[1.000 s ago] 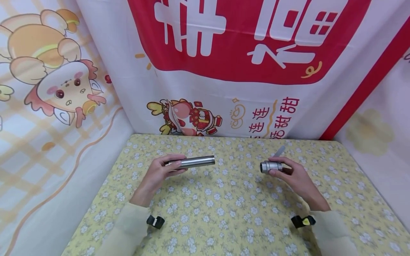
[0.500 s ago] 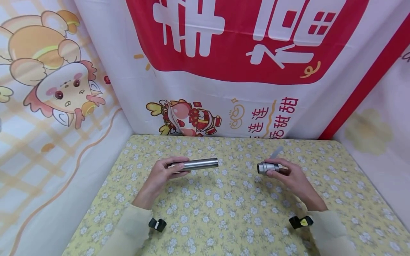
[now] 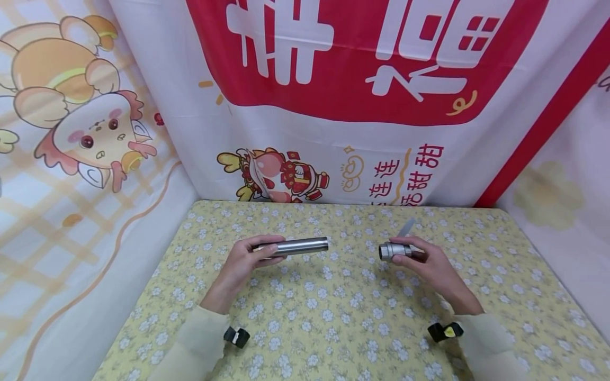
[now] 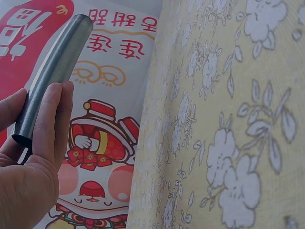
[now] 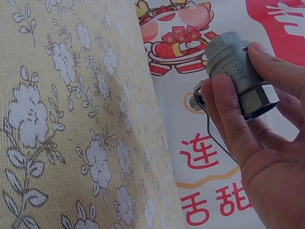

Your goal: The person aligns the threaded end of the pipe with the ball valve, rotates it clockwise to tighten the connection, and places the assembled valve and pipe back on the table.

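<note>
The left hand [image 3: 245, 259] gripped a metal tube [image 3: 304, 246] above the bench [image 3: 305, 328], its far end directed toward the right hand [image 3: 431, 262]. There, thumb and fingers held a metal valve [image 3: 388, 251] marked 304, with its lever [image 3: 406, 227] slanting toward the backdrop [image 3: 352, 106]. A gap separated tube and valve. Fingers covered part of each piece. The red-and-white backdrop closed off the bench's far edge; a cartoon-printed cloth [image 3: 71, 174] hung at the left, a pale sheet [image 3: 553, 196] at the right. A black device [image 3: 236, 337] sat beside each cuff.
</note>
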Available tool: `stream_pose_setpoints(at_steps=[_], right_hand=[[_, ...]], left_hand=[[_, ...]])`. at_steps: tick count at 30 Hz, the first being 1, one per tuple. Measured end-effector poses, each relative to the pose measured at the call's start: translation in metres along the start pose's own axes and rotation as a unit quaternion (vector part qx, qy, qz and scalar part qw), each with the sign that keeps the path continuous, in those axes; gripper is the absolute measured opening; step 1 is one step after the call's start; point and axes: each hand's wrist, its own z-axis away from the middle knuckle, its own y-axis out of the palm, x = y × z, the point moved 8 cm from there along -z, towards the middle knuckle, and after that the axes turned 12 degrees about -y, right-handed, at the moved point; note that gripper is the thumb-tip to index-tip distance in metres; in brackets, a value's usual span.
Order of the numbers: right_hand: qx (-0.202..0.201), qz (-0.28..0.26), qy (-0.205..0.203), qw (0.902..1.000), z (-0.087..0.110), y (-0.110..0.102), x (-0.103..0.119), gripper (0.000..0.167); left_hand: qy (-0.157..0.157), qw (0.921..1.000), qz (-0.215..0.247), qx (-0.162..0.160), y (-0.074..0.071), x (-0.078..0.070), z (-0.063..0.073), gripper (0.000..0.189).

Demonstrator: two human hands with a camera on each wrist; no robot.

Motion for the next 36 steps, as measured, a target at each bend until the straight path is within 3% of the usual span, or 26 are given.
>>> stream_pose_setpoints(at_steps=[36], right_hand=[[0.011,-0.002,0.013,0.9999,-0.001,0.017,0.002,0.046]], left_hand=[[0.008,0.9996,-0.016,0.02,0.019,0.0,0.004,0.042]])
